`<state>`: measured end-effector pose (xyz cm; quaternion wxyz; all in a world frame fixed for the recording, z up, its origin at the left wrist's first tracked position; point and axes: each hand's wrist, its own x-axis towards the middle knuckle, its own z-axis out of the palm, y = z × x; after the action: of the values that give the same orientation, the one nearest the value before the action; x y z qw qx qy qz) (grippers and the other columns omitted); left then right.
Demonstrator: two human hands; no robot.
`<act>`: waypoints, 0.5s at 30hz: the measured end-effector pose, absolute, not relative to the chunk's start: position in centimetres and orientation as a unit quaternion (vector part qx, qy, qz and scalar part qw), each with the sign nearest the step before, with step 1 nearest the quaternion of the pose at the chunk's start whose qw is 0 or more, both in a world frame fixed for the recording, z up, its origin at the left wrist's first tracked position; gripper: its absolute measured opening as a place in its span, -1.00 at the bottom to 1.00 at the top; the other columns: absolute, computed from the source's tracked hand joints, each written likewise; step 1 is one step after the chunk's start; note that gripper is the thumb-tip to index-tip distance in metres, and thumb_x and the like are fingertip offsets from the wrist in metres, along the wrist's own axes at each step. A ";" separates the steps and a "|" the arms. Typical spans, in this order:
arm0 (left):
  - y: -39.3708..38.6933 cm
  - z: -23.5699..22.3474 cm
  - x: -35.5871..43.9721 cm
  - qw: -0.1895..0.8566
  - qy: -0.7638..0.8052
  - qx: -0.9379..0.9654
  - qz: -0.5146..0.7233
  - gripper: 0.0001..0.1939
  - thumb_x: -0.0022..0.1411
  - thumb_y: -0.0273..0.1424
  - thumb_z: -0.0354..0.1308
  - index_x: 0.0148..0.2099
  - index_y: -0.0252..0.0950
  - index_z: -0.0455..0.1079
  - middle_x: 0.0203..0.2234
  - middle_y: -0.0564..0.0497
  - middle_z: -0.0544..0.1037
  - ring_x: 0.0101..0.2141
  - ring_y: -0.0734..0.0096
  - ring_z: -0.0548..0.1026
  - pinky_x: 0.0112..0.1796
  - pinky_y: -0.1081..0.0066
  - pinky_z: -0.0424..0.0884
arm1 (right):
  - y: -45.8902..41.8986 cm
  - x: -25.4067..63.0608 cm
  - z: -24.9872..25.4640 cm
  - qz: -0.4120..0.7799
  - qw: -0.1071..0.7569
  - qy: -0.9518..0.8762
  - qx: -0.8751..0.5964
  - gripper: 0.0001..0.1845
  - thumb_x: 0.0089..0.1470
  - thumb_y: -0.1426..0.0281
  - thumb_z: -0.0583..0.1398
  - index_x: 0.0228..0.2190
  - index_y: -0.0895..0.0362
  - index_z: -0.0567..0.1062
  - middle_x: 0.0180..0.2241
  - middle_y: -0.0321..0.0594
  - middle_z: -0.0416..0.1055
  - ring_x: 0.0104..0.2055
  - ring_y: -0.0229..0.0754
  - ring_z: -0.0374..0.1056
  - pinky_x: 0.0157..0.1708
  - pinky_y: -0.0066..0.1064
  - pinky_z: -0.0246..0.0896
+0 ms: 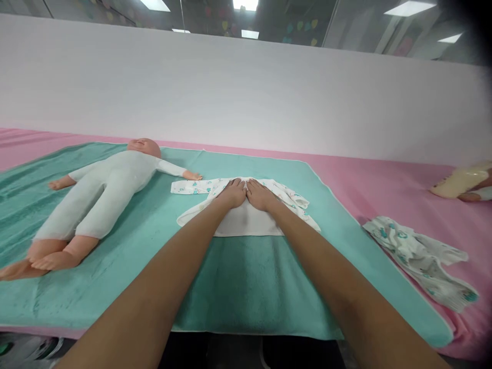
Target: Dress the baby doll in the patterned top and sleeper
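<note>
Shirt (246,218) lies open on the towel (249,282), left (233,193) and right hands (259,196) flat upon it, fingers extended, gripping nothing. Doll (111,179) (arms outstretched) rests left of the shirt.

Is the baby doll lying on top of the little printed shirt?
No, the doll lies on the green towel, beside the shirt under both hands.

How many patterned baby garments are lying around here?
2: one shirt spread under the left hand and right hand on the green towel, one crumpled garment at right, mostly on the pink sheet. Folds could hide more.
</note>
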<state>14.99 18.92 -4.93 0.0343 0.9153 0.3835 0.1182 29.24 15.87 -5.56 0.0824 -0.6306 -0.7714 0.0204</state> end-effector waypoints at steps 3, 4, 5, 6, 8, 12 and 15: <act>19.2 -5.0 14.9 0.057 0.417 0.898 0.129 -0.52 0.30 -0.37 -0.33 0.18 -0.42 0.12 0.17 -0.21 0.16 0.18 0.20 0.05 0.14 0.19 -0.01 | 17.0 29.6 -5.6 0.033 0.086 -0.769 -0.633 -0.38 0.22 0.29 -0.26 0.21 0.35 -0.01 0.28 -0.03 -0.21 0.31 -0.09 -0.30 0.24 -0.23 -0.32; 19.2 -5.0 14.9 0.059 0.424 0.895 0.129 -0.51 0.31 -0.35 -0.34 0.19 -0.41 0.10 0.18 -0.21 0.14 0.18 0.19 0.06 0.14 0.18 0.00 | 17.3 29.8 -5.7 0.035 0.088 -0.769 -0.632 -0.39 0.22 0.29 -0.25 0.21 0.36 0.00 0.28 -0.02 -0.21 0.31 -0.08 -0.29 0.24 -0.24 -0.32; 19.1 -5.0 14.9 0.059 0.430 0.891 0.130 -0.50 0.31 -0.33 -0.34 0.20 -0.41 0.09 0.19 -0.21 0.13 0.18 0.18 0.06 0.13 0.17 0.00 | 17.6 30.0 -5.7 0.038 0.089 -0.769 -0.631 -0.39 0.22 0.29 -0.24 0.21 0.36 0.01 0.28 -0.01 -0.20 0.31 -0.08 -0.29 0.24 -0.26 -0.32; 19.0 -4.8 14.9 0.061 0.439 0.886 0.133 -0.49 0.31 -0.30 -0.34 0.20 -0.40 0.09 0.19 -0.22 0.13 0.18 0.15 0.06 0.13 0.15 0.01 | 17.9 30.2 -5.7 0.040 0.091 -0.770 -0.630 -0.39 0.22 0.28 -0.23 0.21 0.36 0.02 0.27 -0.01 -0.20 0.31 -0.08 -0.28 0.24 -0.27 -0.32; 18.6 -4.5 14.9 0.076 0.476 0.864 0.144 -0.46 0.30 -0.23 -0.33 0.21 -0.39 0.05 0.20 -0.23 0.09 0.18 0.10 0.07 0.11 0.10 0.05 | 18.2 30.7 -5.7 0.042 0.094 -0.772 -0.627 -0.37 0.23 0.24 -0.21 0.20 0.35 0.03 0.27 -0.02 -0.19 0.30 -0.09 -0.26 0.24 -0.30 -0.32; 18.0 -3.8 15.1 0.128 0.555 0.806 0.159 -0.34 0.26 -0.13 -0.26 0.29 -0.42 -0.12 0.27 -0.21 -0.09 0.20 0.01 0.01 0.11 0.09 0.09 | 18.5 31.3 -5.8 0.045 0.098 -0.774 -0.624 -0.33 0.23 0.14 -0.20 0.21 0.33 0.02 0.27 -0.04 -0.18 0.30 -0.12 -0.26 0.23 -0.33 -0.32; 17.9 -3.6 15.2 0.128 0.564 0.800 0.160 -0.33 0.25 -0.13 -0.24 0.28 -0.44 -0.09 0.28 -0.20 -0.14 0.21 0.00 0.00 0.14 0.11 0.04 | 18.5 31.4 -5.8 0.055 0.106 -0.770 -0.627 -0.31 0.22 0.12 -0.20 0.22 0.31 0.00 0.28 -0.06 -0.19 0.31 -0.13 -0.28 0.23 -0.32 -0.34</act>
<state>15.15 17.90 -3.63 0.1282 0.8000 0.5640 0.1598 31.41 18.46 -5.82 0.1058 -0.6272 -0.7697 0.0550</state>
